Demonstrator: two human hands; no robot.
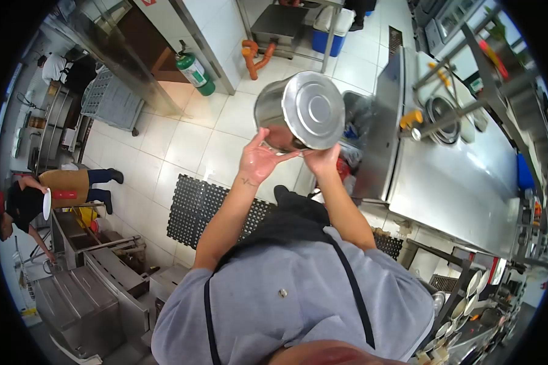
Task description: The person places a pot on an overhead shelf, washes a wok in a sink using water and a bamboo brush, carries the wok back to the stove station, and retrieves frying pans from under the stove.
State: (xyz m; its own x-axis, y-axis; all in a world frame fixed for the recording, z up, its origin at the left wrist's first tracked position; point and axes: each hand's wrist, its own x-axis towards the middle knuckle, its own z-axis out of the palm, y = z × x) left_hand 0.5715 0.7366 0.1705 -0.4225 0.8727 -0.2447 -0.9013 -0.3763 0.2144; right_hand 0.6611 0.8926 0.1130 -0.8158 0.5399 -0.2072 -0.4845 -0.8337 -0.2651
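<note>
A shiny round metal pot [315, 109] is held up in front of me, tilted on its side. Its flat round end with concentric rings faces right and toward me. My left hand [259, 159] supports it from below on the left, thumb up along the wall and fingers stretched underneath. At the lower right edge of the pot, my right hand [323, 159] grips it from beneath, its fingers partly hidden by the metal.
A steel counter [450, 188] runs along the right, with a bin [356, 109] beside it. Black rubber mats [210, 210] lie on the tiles. A green fire extinguisher [195, 73] stands ahead. Another person [27, 198] holds a white plate at the left.
</note>
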